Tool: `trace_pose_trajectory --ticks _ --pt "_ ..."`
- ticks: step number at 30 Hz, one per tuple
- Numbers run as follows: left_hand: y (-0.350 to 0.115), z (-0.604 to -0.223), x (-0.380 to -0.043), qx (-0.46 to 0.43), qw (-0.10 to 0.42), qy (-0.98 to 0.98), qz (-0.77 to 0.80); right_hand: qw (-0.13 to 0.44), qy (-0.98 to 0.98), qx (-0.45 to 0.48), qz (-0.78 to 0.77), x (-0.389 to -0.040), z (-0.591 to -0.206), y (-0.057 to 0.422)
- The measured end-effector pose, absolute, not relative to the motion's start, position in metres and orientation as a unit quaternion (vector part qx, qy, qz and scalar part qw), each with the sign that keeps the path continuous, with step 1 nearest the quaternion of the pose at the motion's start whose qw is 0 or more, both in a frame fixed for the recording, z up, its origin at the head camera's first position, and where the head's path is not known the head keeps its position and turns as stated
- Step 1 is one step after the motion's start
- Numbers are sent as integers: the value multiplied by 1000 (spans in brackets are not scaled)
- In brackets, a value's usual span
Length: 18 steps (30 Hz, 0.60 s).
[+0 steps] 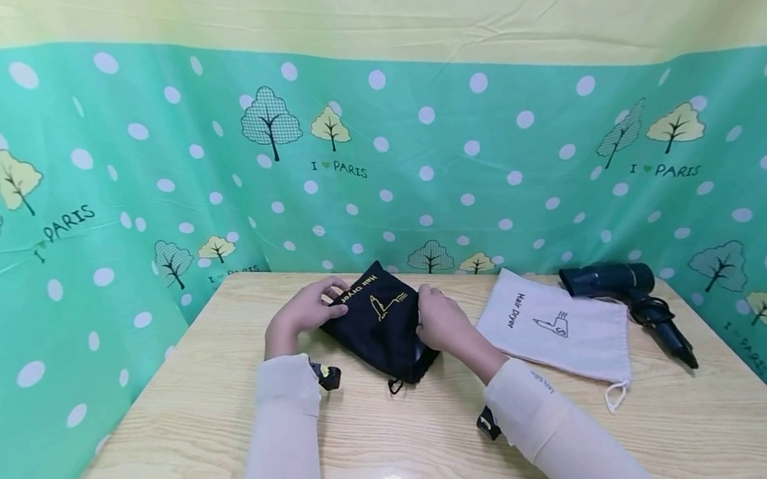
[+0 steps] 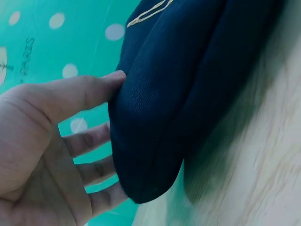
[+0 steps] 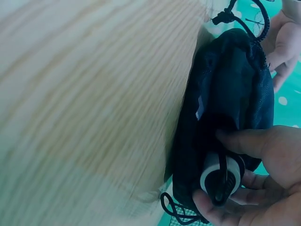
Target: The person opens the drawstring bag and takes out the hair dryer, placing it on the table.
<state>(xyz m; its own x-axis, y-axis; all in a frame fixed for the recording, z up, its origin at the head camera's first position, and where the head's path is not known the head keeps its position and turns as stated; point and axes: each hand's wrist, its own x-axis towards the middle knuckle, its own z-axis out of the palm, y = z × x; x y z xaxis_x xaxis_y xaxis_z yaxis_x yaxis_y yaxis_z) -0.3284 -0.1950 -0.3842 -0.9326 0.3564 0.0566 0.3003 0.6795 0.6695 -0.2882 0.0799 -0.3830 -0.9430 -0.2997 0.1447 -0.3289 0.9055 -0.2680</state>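
A black drawstring bag [image 1: 372,324] with gold "Hair Dryer" print is held tilted low over the wooden table. My left hand [image 1: 307,307] pinches its far-left edge, thumb on the printed face; in the left wrist view the thumb and fingers [image 2: 101,174] lie on either side of the dark cloth. At the bag's mouth, in the right wrist view, pokes out the round, pale-ringed handle end of a hair dryer [image 3: 210,176] with a black loop. My right hand [image 1: 441,318] grips around that end, thumb at the opening. The rest of the dryer is hidden inside the bag.
Right of my right hand lies a white drawstring bag [image 1: 555,323], also printed "Hair Dryer". A dark hair dryer [image 1: 609,278] with its cord bundled rests beside it near the table's back right. A green dotted curtain [image 1: 418,168] hangs behind the wooden table [image 1: 187,424].
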Motion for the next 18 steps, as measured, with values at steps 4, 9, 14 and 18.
trace_pose_trajectory --ticks 4,9,14,18 --pt "-199 -388 -332 179 27 916 358 61 -972 173 146 -289 -384 81" --pt "-201 -389 -331 165 15 918 361 64 -969 201 131 -291 -386 84" --pt "-202 -389 -329 152 11 920 361 66 -962 223 145 -290 -387 88" --pt "-202 -389 -329 155 10 921 357 70 -952 241 173 -289 -388 93"
